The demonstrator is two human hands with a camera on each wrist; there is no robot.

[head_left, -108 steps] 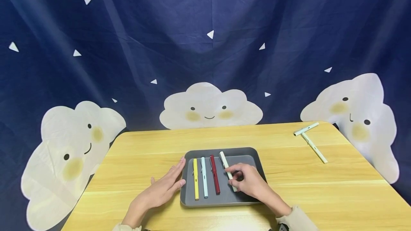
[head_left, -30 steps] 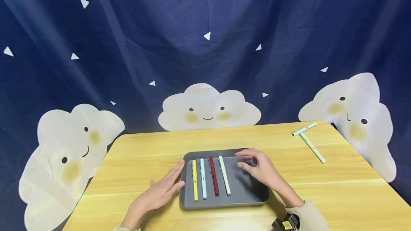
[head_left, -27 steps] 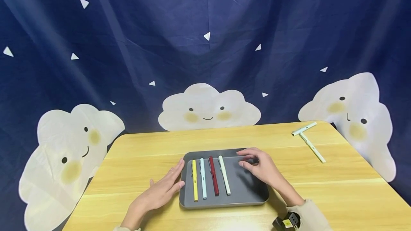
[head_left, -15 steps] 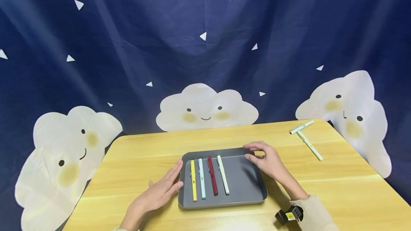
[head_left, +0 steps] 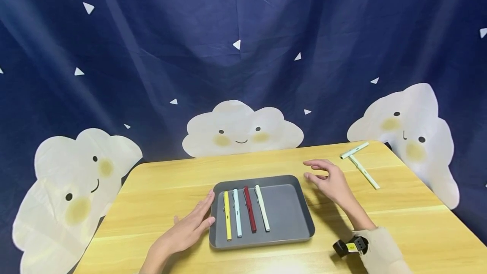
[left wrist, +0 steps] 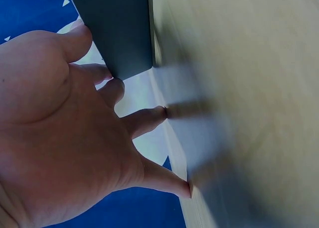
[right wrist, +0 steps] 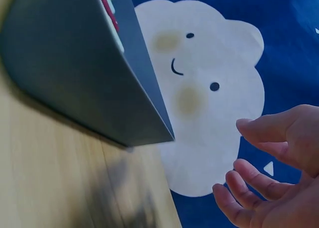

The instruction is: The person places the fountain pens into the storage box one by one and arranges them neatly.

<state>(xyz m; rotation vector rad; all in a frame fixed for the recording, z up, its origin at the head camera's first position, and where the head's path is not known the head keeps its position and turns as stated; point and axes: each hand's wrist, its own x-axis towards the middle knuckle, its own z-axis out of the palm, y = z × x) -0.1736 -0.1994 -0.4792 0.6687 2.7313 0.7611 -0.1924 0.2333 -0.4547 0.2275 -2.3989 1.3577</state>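
A dark grey tray [head_left: 289, 210] holds a yellow pen [head_left: 227, 215], a light blue pen [head_left: 237, 213], a dark red pen [head_left: 250, 209] and a white pen [head_left: 262, 208], side by side with clips at the far end. My left hand [head_left: 186, 229] rests against the tray's left side, fingers extended; in the left wrist view its thumb and fingertips are at the tray's wall [left wrist: 117, 34]. Beyond the tray's right rim, my right hand [head_left: 330, 181] hovers over the table with loosely bent fingers and nothing between them. It is nearest to two pale green pens, one slanting [head_left: 364, 172], the other [head_left: 354, 150] across its top.
The wooden table [head_left: 171, 181] reaches back to a dark blue curtain [head_left: 213, 45] printed with white clouds and triangles. A small black device [head_left: 350, 246] sits at the right wrist by the beige sleeve.
Earlier my right hand held the white pen in the tray, then let go of it. Since then it has moved right and away, out past the rim. My left hand stays at the tray's side.
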